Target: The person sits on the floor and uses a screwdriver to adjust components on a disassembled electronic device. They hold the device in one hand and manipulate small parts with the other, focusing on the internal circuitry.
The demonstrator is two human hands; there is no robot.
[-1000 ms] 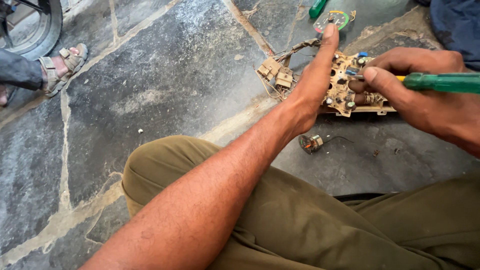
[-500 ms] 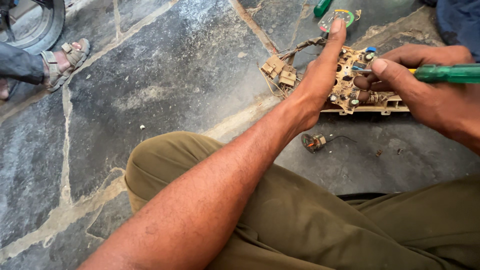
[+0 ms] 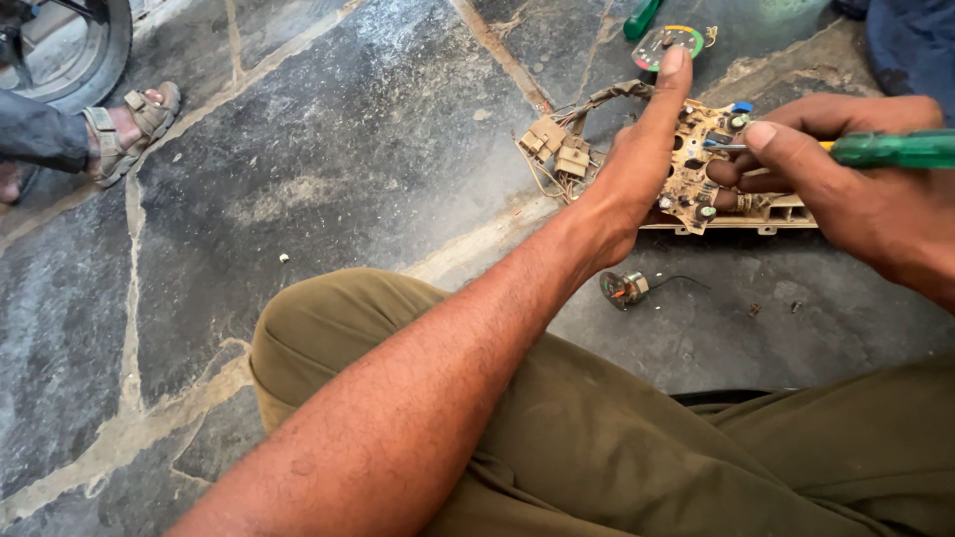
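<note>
- Circuit board [image 3: 708, 164]: a tan, worn panel with small round fittings, lying on the dark stone floor [image 3: 348, 169] just beyond the person's knee [image 3: 328, 328]; all places below are given relative to this board.
- Left hand [image 3: 637, 164]: pressed onto the board's near-left part, fingers extended and together, the fingertip reaching past the board's far edge; it steadies the board rather than closing round it.
- Right hand [image 3: 846, 194]: at the board's right side, fingers closed around a green-handled screwdriver [image 3: 890, 149], whose metal tip rests on the board's upper face.
- Connector plugs [image 3: 557, 149]: beige blocks on a wire bundle, just left of the board.
- Round dial [image 3: 668, 45]: a coloured-rimmed disc beyond the board's far edge.
- Small cylindrical part [image 3: 625, 288]: on the floor near the board's near edge, apart from it.
- Sandalled foot [image 3: 124, 124]: another person's, well to the left.
</note>
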